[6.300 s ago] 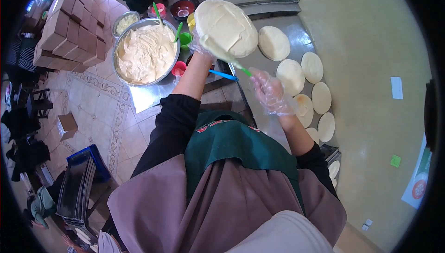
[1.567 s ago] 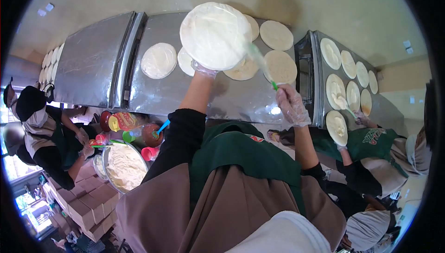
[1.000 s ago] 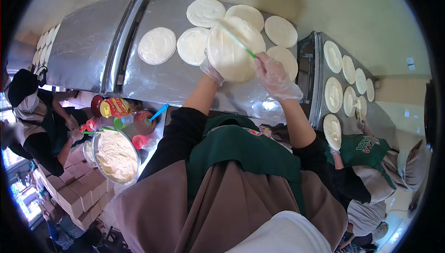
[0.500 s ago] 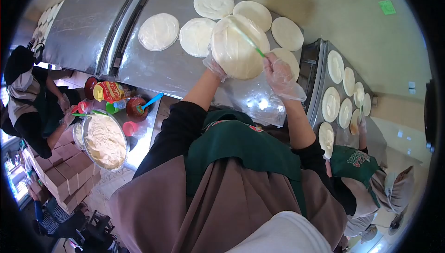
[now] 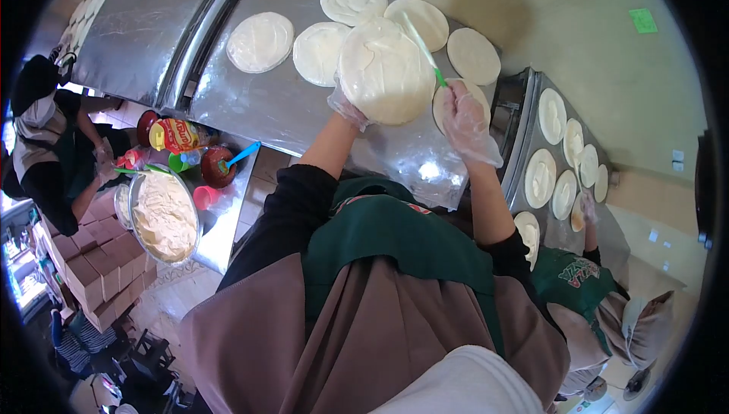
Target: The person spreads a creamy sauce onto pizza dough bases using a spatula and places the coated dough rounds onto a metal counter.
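My left hand (image 5: 348, 107), in a clear plastic glove, grips the lower left edge of a round flatbread base (image 5: 383, 80) covered with pale cream and holds it up over the metal counter. My right hand (image 5: 465, 122), also gloved, is closed around the green handle of a spatula (image 5: 427, 52). Its pale blade points up and left, near the upper right rim of the held base. Under and around it lie several more coated bases, among them one at the left (image 5: 260, 42) and one at the back (image 5: 353, 1). Another base (image 5: 478, 103) is partly hidden behind my right hand.
At left, a large bowl of cream (image 5: 165, 217) stands beside a red bowl (image 5: 219, 166) with a blue-handled utensil. A co-worker (image 5: 64, 141) is beyond it, near stacked cardboard boxes (image 5: 106, 262). Another co-worker (image 5: 581, 277) works at right by several coated bases (image 5: 540, 179).
The spatula has moved off the face of the held base, up and right past its edge. The held base has shifted slightly left and now shows a smear ridge.
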Demonstrator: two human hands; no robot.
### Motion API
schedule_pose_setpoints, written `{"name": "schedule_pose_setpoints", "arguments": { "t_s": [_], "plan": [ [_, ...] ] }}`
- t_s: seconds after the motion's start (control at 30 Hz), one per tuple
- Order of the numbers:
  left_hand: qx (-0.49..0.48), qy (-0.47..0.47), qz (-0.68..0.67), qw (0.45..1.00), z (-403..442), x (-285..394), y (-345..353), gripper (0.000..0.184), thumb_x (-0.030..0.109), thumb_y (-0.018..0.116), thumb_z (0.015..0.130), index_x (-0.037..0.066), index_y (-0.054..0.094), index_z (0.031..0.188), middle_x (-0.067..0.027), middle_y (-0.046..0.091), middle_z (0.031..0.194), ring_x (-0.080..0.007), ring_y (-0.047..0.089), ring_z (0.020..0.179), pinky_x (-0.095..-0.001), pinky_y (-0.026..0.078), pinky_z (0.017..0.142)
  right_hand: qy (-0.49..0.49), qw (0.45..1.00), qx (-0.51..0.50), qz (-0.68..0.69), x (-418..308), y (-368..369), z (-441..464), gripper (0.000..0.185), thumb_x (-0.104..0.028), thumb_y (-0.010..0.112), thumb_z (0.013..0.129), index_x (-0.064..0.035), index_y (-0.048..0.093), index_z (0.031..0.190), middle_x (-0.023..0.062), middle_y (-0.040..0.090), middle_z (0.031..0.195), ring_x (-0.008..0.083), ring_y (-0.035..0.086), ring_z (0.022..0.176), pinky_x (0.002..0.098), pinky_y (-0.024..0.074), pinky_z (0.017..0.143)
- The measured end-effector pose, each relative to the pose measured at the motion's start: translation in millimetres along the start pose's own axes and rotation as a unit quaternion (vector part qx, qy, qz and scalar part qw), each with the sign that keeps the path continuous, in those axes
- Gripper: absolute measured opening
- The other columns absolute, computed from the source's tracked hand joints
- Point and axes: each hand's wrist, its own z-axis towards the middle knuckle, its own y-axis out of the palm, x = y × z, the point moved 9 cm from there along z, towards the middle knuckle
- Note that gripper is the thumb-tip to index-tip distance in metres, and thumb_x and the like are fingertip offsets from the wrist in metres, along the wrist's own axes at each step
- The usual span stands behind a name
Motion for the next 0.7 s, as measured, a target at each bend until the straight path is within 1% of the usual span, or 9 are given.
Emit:
{"name": "schedule_pose_setpoints", "arguments": {
  "t_s": [0.2,0.27,0.33,0.4,0.47,0.53,0.57,0.63,0.7],
  "plan": [
    [-0.012,-0.003,-0.018,1.0,-5.7,-12.4,-26.7,0.056,0.047,0.035,0.097,0.01,0.038,0.138,-0.0147,0.049,0.134,-0.0317,0.051,0.119,-0.0483,0.043,0.101,-0.061,0.996,-0.06,-0.004,-22.2,38.6,-9.5,0.014,-0.016,0.049,0.092,-0.0055,0.056,0.099,0.0207,0.059,0.072,0.0398,0.059,0.067,0.0473,0.0452,0.06],
    [-0.107,0.009,-0.036,0.994,-8.6,-10.4,-14.8,0.055,0.046,0.035,0.097,0.009,0.037,0.137,-0.0141,0.05,0.131,-0.0301,0.052,0.118,-0.0478,0.043,0.1,-0.082,0.992,-0.092,0.034,-44.4,41.3,-15.2,0.015,-0.015,0.05,0.092,-0.0041,0.057,0.1,0.0209,0.059,0.075,0.0398,0.059,0.07,0.0456,0.0452,0.062],
    [-0.046,0.044,0.018,0.998,-16.2,-3.4,-12.9,0.054,0.045,0.035,0.097,0.009,0.037,0.137,-0.014,0.051,0.13,-0.0296,0.053,0.117,-0.0473,0.044,0.099,-0.117,0.979,-0.152,0.073,-66.0,48.9,-23.1,0.016,-0.013,0.051,0.091,-0.0035,0.058,0.102,0.0219,0.059,0.077,0.0395,0.059,0.071,0.0441,0.0462,0.063],
    [0.018,0.084,0.07,0.994,-24.9,11.9,-13.2,0.054,0.045,0.034,0.097,0.008,0.037,0.136,-0.0138,0.051,0.129,-0.029,0.053,0.116,-0.0469,0.045,0.098,-0.122,0.976,-0.135,0.121,-72.4,44.9,-24.1,0.015,-0.014,0.05,0.091,-0.0037,0.057,0.101,0.0196,0.058,0.072,0.0357,0.058,0.065,0.0428,0.0451,0.059],
    [-0.067,0.101,0.05,0.991,-33.7,26.1,7.3,0.054,0.046,0.034,0.097,0.008,0.037,0.136,-0.014,0.051,0.13,-0.0297,0.053,0.116,-0.0467,0.046,0.097,-0.126,0.97,-0.123,0.17,-76.0,38.9,-22.2,0.015,-0.015,0.05,0.092,-0.0039,0.056,0.1,0.0174,0.058,0.067,0.0319,0.058,0.058,0.0416,0.0439,0.055],
    [0.001,0.123,0.057,0.991,-37.5,47.1,-4.6,0.054,0.046,0.034,0.097,0.008,0.038,0.136,-0.0143,0.05,0.131,-0.0305,0.053,0.116,-0.0471,0.046,0.097,0.002,0.967,-0.132,0.217,-51.0,38.3,-15.9,0.018,-0.015,0.051,0.093,-0.0033,0.058,0.104,0.0087,0.053,0.063,0.0164,0.05,0.054,0.0323,0.0399,0.052],
    [0.065,0.139,0.064,0.986,-39.2,61.5,-16.7,0.055,0.045,0.034,0.097,0.008,0.038,0.137,-0.0146,0.05,0.132,-0.0314,0.053,0.117,-0.0476,0.047,0.097,0.003,0.966,-0.136,0.219,-46.4,40.8,-13.8,0.018,-0.015,0.051,0.093,-0.0033,0.058,0.104,0.0087,0.053,0.063,0.0164,0.05,0.054,0.0323,0.0399,0.052],
    [0.086,0.16,0.089,0.979,-37.3,89.6,-37.0,0.058,0.05,0.033,0.096,0.009,0.039,0.137,-0.015,0.049,0.134,-0.0325,0.051,0.119,-0.0505,0.044,0.099,0.07,0.958,-0.096,0.26,-20.6,45.8,-10.0,0.02,-0.017,0.051,0.095,-0.0024,0.058,0.106,0.0009,0.048,0.065,0.007,0.041,0.057,0.0249,0.0355,0.052],
    [0.105,0.177,0.117,0.972,-36.1,118.4,-49.1,0.062,0.054,0.031,0.094,0.009,0.039,0.137,-0.0154,0.048,0.135,-0.0336,0.049,0.121,-0.0534,0.041,0.101,0.129,0.944,-0.081,0.293,-0.7,54.4,-10.5,0.02,-0.017,0.051,0.095,-0.0018,0.058,0.106,-0.0005,0.048,0.067,0.0066,0.041,0.057,0.024,0.0353,0.052]
  ]
}}
